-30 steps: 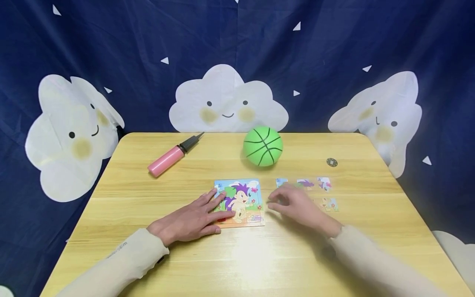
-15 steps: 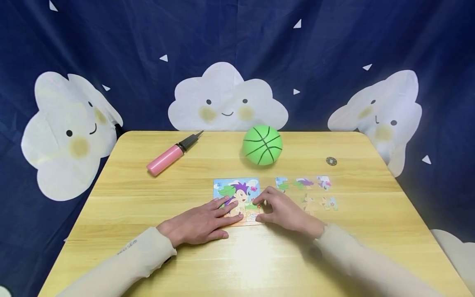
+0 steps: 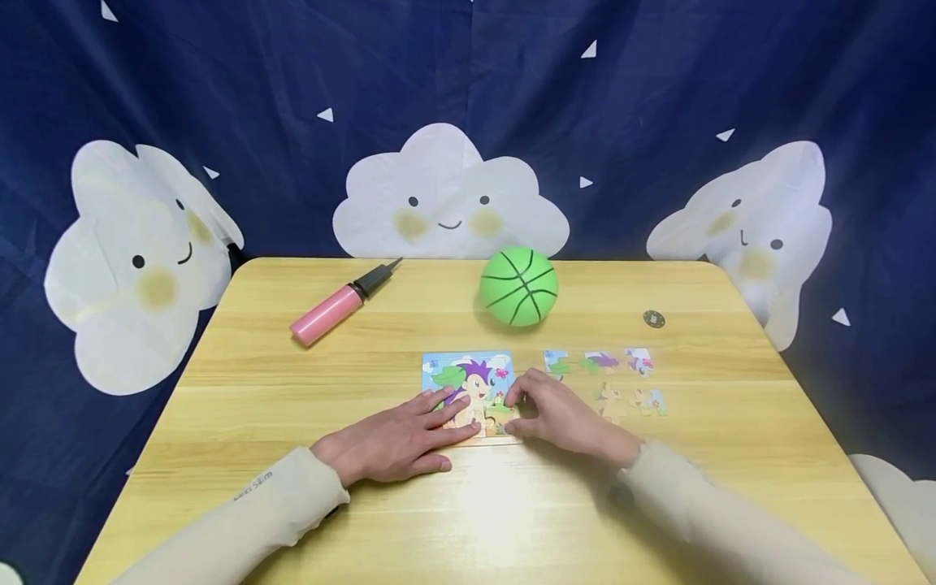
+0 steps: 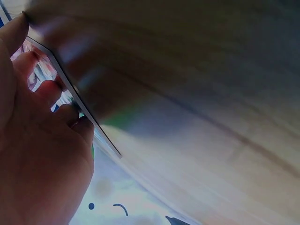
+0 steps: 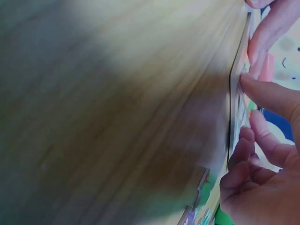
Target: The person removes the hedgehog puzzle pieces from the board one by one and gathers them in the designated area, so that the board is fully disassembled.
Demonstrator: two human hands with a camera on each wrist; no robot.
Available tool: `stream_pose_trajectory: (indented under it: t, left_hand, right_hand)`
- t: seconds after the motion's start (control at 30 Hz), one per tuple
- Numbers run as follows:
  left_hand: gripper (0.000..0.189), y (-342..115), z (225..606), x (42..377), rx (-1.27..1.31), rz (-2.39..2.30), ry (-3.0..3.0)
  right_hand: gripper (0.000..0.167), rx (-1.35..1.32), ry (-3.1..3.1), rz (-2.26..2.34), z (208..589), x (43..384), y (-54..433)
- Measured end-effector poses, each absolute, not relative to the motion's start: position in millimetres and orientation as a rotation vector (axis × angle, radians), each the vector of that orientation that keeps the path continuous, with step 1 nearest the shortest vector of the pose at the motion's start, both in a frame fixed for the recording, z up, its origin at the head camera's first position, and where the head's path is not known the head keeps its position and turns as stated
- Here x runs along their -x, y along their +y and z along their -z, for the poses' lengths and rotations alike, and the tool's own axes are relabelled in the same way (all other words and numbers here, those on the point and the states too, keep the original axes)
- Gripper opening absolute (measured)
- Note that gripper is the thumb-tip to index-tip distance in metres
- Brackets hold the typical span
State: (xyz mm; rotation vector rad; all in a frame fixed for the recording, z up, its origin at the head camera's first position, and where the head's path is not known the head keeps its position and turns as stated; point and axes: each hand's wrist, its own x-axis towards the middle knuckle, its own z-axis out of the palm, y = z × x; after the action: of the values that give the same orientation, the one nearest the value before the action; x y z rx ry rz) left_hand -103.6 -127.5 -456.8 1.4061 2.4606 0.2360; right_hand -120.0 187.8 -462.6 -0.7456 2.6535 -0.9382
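A jigsaw puzzle (image 3: 453, 364) of a purple-haired hedgehog lies in its flat tray on the table. My left hand (image 3: 391, 439) rests across its left and lower part, fingers stretched out and spread. At the lower right of the picture, my right hand (image 3: 559, 414) pinches a puzzle piece (image 3: 500, 413) between thumb and fingers, and a darker, differently printed patch shows beside it. In the right wrist view the thumb (image 5: 262, 91) reaches over the tray's edge (image 5: 232, 103). Loose puzzle pieces (image 3: 601, 361) lie in two rows to the right.
A green ball (image 3: 519, 287) stands behind the puzzle on the wooden table (image 3: 366, 520). A pink hand pump (image 3: 329, 315) with a black nozzle lies at the back left. A small dark disc (image 3: 654, 319) is at the back right. A blue cloud-print curtain (image 3: 629, 97) hangs behind.
My right hand has moved left from beside the puzzle onto its right edge, and the lower-right piece has shifted. My left hand has slid slightly right over the picture.
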Motion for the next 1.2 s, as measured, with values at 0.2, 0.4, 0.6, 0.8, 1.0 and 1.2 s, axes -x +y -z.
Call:
stream_pose_trajectory:
  t: [0.2,0.4,0.6,0.8,1.0,1.2]
  left_hand:
    - [0.059,-126.5,457.7,103.9,-1.4,-0.229,2.467]
    - [0.059,-125.4,457.8,104.0,-1.402,-0.23,2.46]
    - [0.059,-125.7,458.1,104.1,-1.4,-0.246,2.45]
    - [0.059,-126.7,457.5,105.0,-1.412,-0.256,2.444]
    - [0.059,-126.6,456.1,105.1,-1.404,-0.273,2.44]
    - [0.059,-126.4,456.1,104.5,-1.384,-0.278,2.445]
  right_hand:
    - [0.015,0.729,2.493,1.151,463.5,122.5,190.1]
    - [0.01,0.616,2.37,1.301,459.8,121.7,207.6]
    - [0.021,0.41,2.311,1.432,447.0,115.6,249.1]
    - [0.026,0.295,2.368,1.548,439.9,102.6,295.0]
    - [0.028,0.171,2.444,1.516,433.5,88.8,333.4]
    - [0.028,0.105,2.494,1.447,432.5,77.9,361.6]
